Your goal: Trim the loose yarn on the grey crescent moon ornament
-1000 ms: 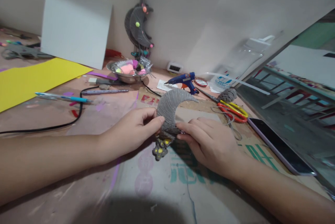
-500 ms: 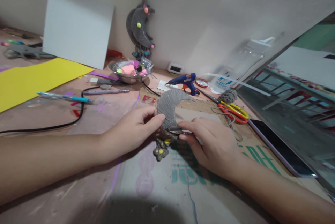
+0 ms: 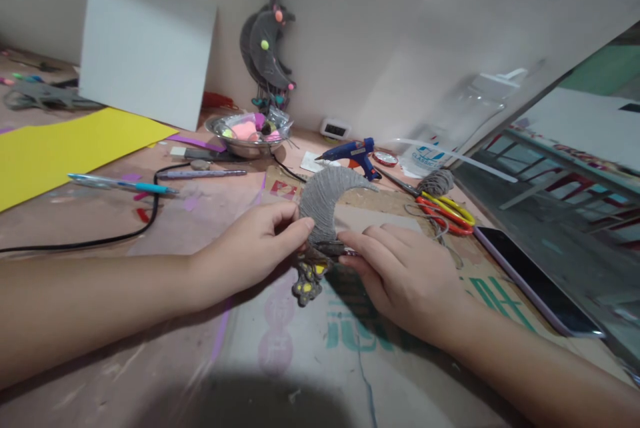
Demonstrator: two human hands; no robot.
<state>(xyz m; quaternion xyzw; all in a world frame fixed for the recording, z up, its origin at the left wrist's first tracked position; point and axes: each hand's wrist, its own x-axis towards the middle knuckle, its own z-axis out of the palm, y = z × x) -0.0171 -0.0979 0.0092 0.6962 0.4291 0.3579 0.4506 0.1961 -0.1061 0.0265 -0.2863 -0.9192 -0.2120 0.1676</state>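
Note:
At the middle of the cardboard, a crescent moon wound in grey yarn (image 3: 320,201) is tilted up off the surface. My left hand (image 3: 265,235) is closed on its left edge, thumb on the front. My right hand (image 3: 400,268) pinches a slim dark tool with a shiny metal part (image 3: 351,251) at the moon's lower end; the fingers cover most of it, so its kind is unclear. Under that end hangs a small grey flower-like piece with yellow spots (image 3: 307,288).
Behind the moon lie a blue glue gun (image 3: 350,150) and a metal bowl (image 3: 247,146) of pompoms. Scissors (image 3: 445,211), a yarn ball (image 3: 436,181) and a phone (image 3: 535,281) are at right. Yellow sheet (image 3: 75,151), pens (image 3: 123,183) and a black cord (image 3: 125,239) lie left.
The dark tool's tip at the moon's lower end has shifted slightly and its prongs look closer together. The moon has tipped a little to the right; my left hand keeps its hold.

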